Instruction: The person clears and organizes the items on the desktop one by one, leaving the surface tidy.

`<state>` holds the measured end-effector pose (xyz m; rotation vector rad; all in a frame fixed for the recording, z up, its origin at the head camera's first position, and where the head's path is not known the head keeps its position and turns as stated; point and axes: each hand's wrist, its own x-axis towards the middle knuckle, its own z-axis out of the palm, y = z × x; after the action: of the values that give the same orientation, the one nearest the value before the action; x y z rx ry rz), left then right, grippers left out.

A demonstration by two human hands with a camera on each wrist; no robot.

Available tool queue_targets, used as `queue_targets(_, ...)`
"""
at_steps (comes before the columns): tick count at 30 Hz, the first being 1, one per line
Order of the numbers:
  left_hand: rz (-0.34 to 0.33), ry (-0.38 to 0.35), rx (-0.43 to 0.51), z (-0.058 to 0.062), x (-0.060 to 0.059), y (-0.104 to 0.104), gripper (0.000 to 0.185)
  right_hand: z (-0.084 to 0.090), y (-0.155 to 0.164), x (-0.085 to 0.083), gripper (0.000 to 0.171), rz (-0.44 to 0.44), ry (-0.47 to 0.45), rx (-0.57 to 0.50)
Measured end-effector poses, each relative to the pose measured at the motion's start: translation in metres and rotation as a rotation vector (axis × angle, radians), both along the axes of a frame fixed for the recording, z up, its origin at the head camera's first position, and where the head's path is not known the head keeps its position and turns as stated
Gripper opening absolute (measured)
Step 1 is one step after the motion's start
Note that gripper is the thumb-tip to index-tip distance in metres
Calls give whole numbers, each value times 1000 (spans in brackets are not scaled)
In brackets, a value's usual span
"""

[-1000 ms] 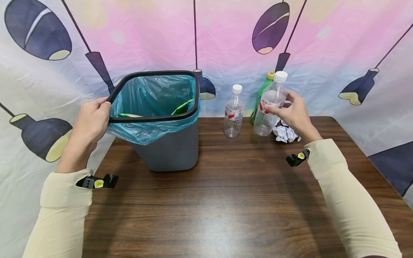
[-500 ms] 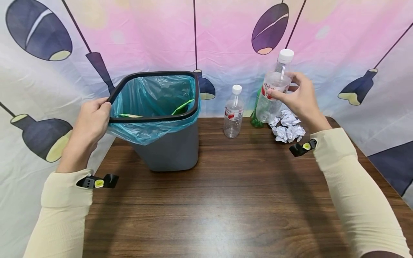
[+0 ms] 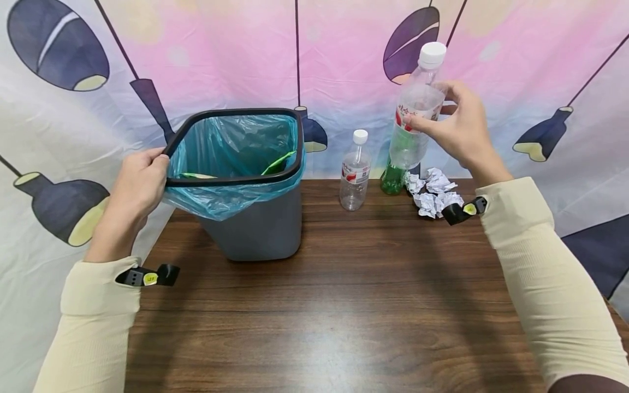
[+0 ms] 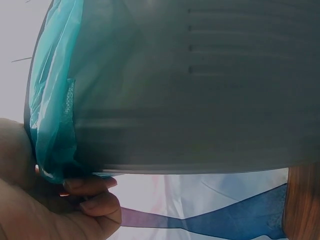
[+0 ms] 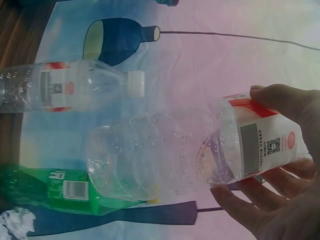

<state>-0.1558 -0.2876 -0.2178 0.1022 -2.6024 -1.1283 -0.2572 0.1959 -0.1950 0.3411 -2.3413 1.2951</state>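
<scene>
Dark wood table [image 3: 344, 305], printed backdrop [image 3: 221, 49] — right hand [image 3: 459, 134] grips clear bottle [image 3: 415, 117]; left hand [image 3: 140, 188] clasps bin [image 3: 260, 229] rim.

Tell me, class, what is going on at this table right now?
A person's left hand grips the rim of a grey bin lined with a teal bag. The right hand holds an empty clear bottle in the air, above the table. A second clear bottle, a green bottle and crumpled paper sit on the table beyond the bin.
</scene>
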Motion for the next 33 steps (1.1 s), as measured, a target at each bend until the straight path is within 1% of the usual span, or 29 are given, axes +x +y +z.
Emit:
queue_targets(10, 0, -15, 1, 1, -1, -1, 58, 17, -11, 3, 70, -22, 3, 48)
queue_targets(13, 0, -16, -1, 2, -1, -1, 58, 22, -16, 3, 69, -11, 12, 46)
queue_targets(16, 1, -17, -3, 2, -1, -1, 58, 27, -22, 3, 68, 17, 22, 23)
queue_targets(20, 1, -16, -2, 1, -1, -1, 57, 33, -29, 3, 66, 45, 58, 15)
queue_targets(24, -1, -18, -6, 1, -2, -1, 57, 37, -39, 3, 66, 59, 108, 31)
queue_targets(30, -2, -19, -5, 2, -1, -1, 57, 46, -58, 4, 70, 68, 152, 51)
queue_targets(33, 2, -18, -8, 1, -1, 0, 57, 50, -67, 6, 72, 85, 176, 52)
